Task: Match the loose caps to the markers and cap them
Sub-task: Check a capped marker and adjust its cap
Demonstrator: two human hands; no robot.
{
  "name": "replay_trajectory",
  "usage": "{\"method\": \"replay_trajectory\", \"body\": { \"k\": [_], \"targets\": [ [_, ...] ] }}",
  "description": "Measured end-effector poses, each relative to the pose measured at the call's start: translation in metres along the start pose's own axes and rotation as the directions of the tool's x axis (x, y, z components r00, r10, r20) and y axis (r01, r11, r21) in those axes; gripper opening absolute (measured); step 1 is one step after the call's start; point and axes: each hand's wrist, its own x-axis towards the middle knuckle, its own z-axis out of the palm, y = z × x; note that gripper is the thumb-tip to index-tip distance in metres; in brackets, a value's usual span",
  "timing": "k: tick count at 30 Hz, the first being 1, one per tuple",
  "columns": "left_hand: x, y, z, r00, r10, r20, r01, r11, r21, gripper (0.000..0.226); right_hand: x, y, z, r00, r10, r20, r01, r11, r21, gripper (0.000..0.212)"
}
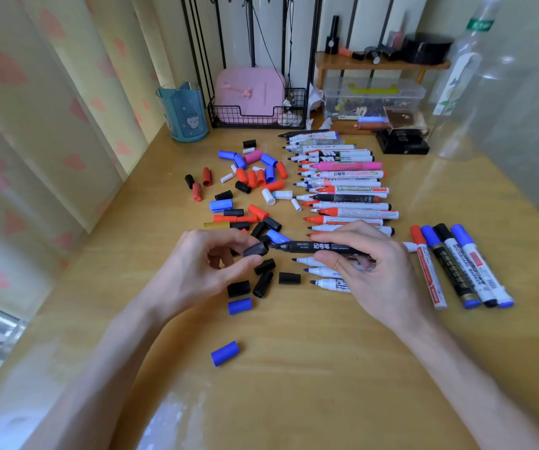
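A curtain [50, 108] is hanging along the left edge of the desk [294, 401], and a blue cup [183, 113] is standing at its back left corner. Right of that, the loose caps [255, 180] are lying scattered from the back toward the middle, in red, blue, black, white and one pink. One blue cap [225, 353] is sitting alone nearer the front edge.

At the middle of the desk the left hand [203, 258] is pinching a black cap [255, 249] between thumb and fingertips. The cap's open end is pointing right and is just short of the marker's tip; I can't tell whether they are touching. The right hand [372, 267] is gripping the black marker [313, 246] by the back half of its barrel, with the thumb underneath and the fingers curled over the top. The tip is pointing left, in line with the cap.

Beyond and beneath that hand, the uncapped markers [346, 193] are lying side by side in a row running to the back of the desk, all with their tips pointing left. Toward the right edge, a few capped markers [456, 267] are lying together at a slant.

Both pieces look like light, stiff, smooth plastic, so nothing here is going to bend. The cap is small and slick enough to squirt out of a loose pinch, so it is best held by its closed end, leaving the mouth free. The marker is best held further forward on the barrel — closer to the tip the aim is steadier. A straight push should seat the cap, with fingers kept off the inky tip.
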Motion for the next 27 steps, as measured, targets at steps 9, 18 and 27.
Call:
{"method": "replay_trajectory", "body": {
  "k": [9,18,27],
  "targets": [
    [-0.002,0.007,0.011,0.995,0.096,-0.008,-0.096,0.994,0.060,0.020,-0.004,0.009,0.007,0.999,-0.018,0.049,0.020,0.999,-0.044,0.022],
    [0.000,0.008,0.020,0.978,0.198,-0.070,-0.193,0.979,0.070,0.025,-0.008,0.012,0.011,1.000,0.024,0.008,-0.024,1.000,0.015,0.020],
    [0.001,0.006,0.009,0.997,0.052,0.056,-0.053,0.998,0.023,0.017,-0.001,0.008,0.006,0.993,-0.029,0.113,0.049,0.983,-0.180,0.021]
  ]
}}
